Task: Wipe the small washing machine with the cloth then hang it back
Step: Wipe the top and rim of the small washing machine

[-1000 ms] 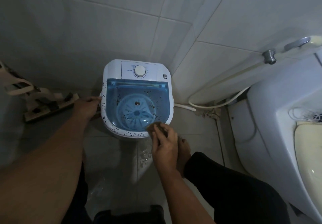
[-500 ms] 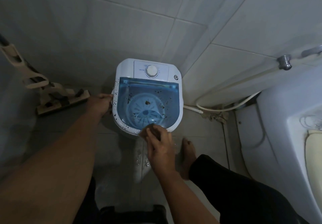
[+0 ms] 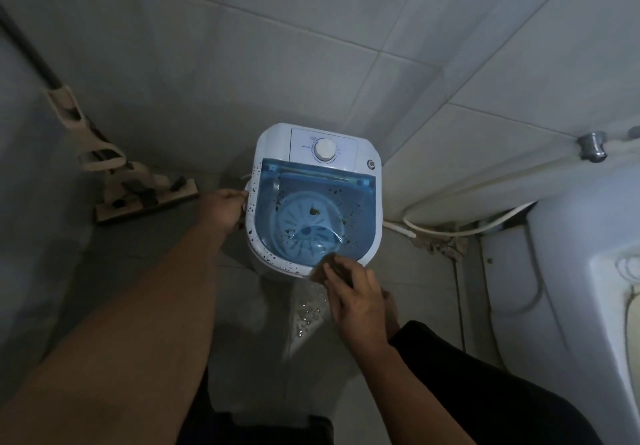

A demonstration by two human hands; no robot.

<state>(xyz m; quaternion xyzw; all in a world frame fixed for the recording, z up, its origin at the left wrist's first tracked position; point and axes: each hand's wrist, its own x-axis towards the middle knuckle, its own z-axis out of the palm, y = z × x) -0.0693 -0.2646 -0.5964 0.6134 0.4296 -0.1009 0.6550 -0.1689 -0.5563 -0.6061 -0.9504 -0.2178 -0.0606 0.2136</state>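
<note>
A small white plastic washing machine [image 3: 313, 202] with a translucent blue lid is seen from above, standing on a grey tiled floor [image 3: 145, 257] in the corner of a tiled room. Dark specks are scattered over its white rim and lid, densest on the left and near edges, so the wiping is judged to be under way rather than finished.

The left hand [image 3: 225, 207] is set against the machine's left side, presumably to steady the light appliance against the push of the wipe; its fingers are curled at the rim, though whether they truly grip the edge cannot be told. The left forearm is extended straight forward and slightly inward.

The right hand [image 3: 356, 297] is laid palm-down at the near front rim, and a small brownish cloth [image 3: 320, 270] is pressed beneath its fingers, which are bent over the cloth and closed on it. Only a corner of the cloth shows beyond the fingertips, touching the speckled rim. The wrist is angled toward the left, a pose suited to a stroke along the curved front edge.

Water droplets lie on the floor just below the front rim. A beige flat-headed mop [image 3: 138, 195] leans at the left wall, well apart. No hanging place for the cloth is visible.
</note>
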